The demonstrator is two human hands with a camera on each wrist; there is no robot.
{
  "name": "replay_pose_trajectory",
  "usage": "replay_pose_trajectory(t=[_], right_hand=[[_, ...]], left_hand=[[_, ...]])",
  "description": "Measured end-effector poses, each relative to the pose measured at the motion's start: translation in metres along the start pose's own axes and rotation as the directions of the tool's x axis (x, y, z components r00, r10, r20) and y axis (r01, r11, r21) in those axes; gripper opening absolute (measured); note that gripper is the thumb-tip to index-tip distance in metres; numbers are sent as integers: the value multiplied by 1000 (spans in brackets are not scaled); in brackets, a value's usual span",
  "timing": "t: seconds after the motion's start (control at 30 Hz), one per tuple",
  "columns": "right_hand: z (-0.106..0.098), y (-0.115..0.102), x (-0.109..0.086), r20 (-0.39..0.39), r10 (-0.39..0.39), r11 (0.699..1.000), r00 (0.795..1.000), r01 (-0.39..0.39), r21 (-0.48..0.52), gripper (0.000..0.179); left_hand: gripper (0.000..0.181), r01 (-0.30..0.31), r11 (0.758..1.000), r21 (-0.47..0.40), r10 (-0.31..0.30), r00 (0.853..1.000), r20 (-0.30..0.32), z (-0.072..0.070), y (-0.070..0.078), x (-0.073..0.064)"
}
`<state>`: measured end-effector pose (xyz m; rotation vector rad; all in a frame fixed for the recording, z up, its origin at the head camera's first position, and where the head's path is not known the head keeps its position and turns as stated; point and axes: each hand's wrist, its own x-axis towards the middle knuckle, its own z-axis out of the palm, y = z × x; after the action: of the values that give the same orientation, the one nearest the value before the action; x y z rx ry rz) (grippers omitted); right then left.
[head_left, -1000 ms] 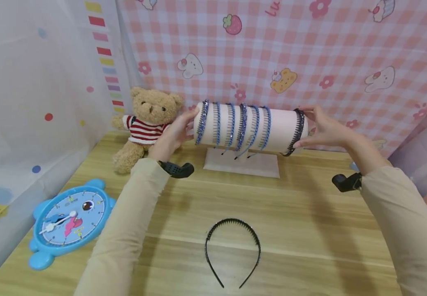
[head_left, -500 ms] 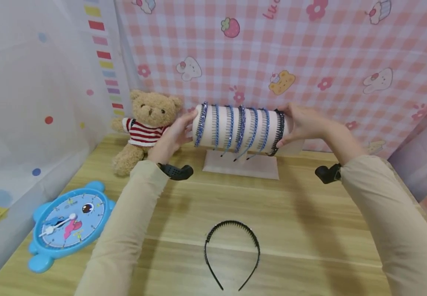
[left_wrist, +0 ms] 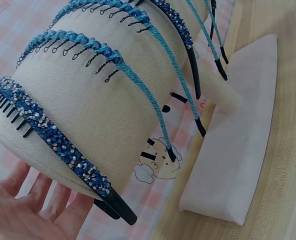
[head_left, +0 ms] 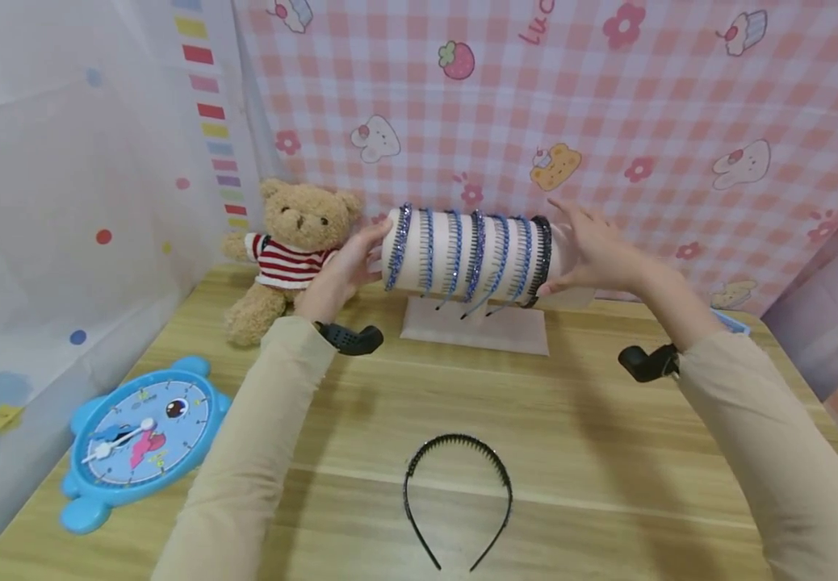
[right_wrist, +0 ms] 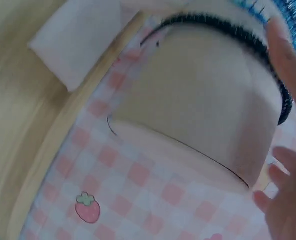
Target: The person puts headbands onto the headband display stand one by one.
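Note:
A pale, padded roll-shaped headband stand (head_left: 564, 250) holds several blue toothed headbands (head_left: 477, 254) and, on their right, a black sparkly headband (head_left: 542, 260). The left hand (head_left: 352, 262) supports the roll's left end; in the left wrist view its fairly straight fingers (left_wrist: 38, 195) reach against that end, beside a blue glittery headband (left_wrist: 63, 145). My right hand (head_left: 601, 252) is at the roll's other end with fingers spread, its thumb near the black headband's lower front. In the right wrist view the other fingers stand apart from the roll.
Another black toothed headband (head_left: 458, 440) lies on the wooden table (head_left: 571, 500) in front. A teddy bear (head_left: 299, 242) sits at the back left, with a blue toy clock (head_left: 146, 436) nearer. Behind hangs a pink checked cloth (head_left: 419, 105). A blue-edged object (head_left: 731, 321) peeks out beyond the right arm.
The right hand has slid the black headband leftward along the roll, up near the blue ones, and its fingers have since spread off it. The left hand has stayed at the left end.

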<state>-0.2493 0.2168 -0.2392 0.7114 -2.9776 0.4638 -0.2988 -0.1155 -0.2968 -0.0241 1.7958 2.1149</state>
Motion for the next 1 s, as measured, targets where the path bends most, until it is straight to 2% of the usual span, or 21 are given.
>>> replay_pose_trajectory(t=[0.07, 0.13, 0.2, 0.23, 0.27, 0.33, 0.4, 0.47, 0.53, 0.57, 0.63, 0.73, 0.87, 0.93, 1.0], right_hand=[[6, -3, -10, -138, -64, 998, 988, 67, 15, 109], [17, -8, -18, -266, -172, 984, 949, 176, -10, 90], [31, -15, -25, -316, -301, 952, 900, 301, -53, 68], [39, -20, -29, -295, -345, 937, 891, 343, -60, 60], [48, -26, -33, -235, -382, 922, 894, 384, -37, 54], [68, -38, -40, -44, -405, 911, 913, 407, 67, 46], [90, -48, -48, 185, -382, 920, 906, 353, 169, 44], [113, -56, -55, 367, -346, 932, 863, 269, 244, 47], [134, -61, -61, 468, -325, 938, 822, 215, 273, 50], [142, -63, -64, 492, -320, 939, 810, 202, 278, 50], [155, -66, -67, 507, -313, 938, 803, 179, 296, 45], [161, -66, -70, 492, -306, 937, 815, 166, 307, 36], [150, -52, -71, 502, -269, 940, 822, 110, 324, 33], [138, -39, -73, 526, -236, 941, 817, 58, 332, 30], [124, -24, -76, 546, -178, 934, 818, -34, 356, 24]], left_hand=[[57, -4, 1000, -7, 4, 1000, 7, 1, -1, 0], [58, -15, 1000, -17, 15, 1000, 16, 1, -1, -1], [57, -21, 999, -25, 21, 1000, 21, 0, 0, -1], [57, -24, 999, -28, 24, 999, 26, 0, 0, -1], [56, -25, 999, -29, 26, 999, 27, 0, 0, -1], [57, -20, 999, -26, 21, 999, 24, 1, 0, -1], [58, -18, 1000, -24, 19, 1000, 24, 1, 0, -1], [60, -15, 1000, -23, 16, 1000, 21, 1, -1, -1], [61, -9, 1000, -29, 9, 1000, 20, 0, -2, -1], [62, -4, 1000, -27, 4, 1000, 15, -1, -3, -2], [61, 6, 1000, -23, -5, 1000, 7, -2, -3, -2], [58, 8, 1000, -12, -8, 1000, 1, -3, -3, -3], [60, -8, 1000, -2, 8, 1000, 18, -2, -2, -1], [60, -13, 1000, -3, 13, 1000, 23, -1, -1, 0], [60, -11, 1000, -1, 11, 1000, 27, -1, 0, 1]])
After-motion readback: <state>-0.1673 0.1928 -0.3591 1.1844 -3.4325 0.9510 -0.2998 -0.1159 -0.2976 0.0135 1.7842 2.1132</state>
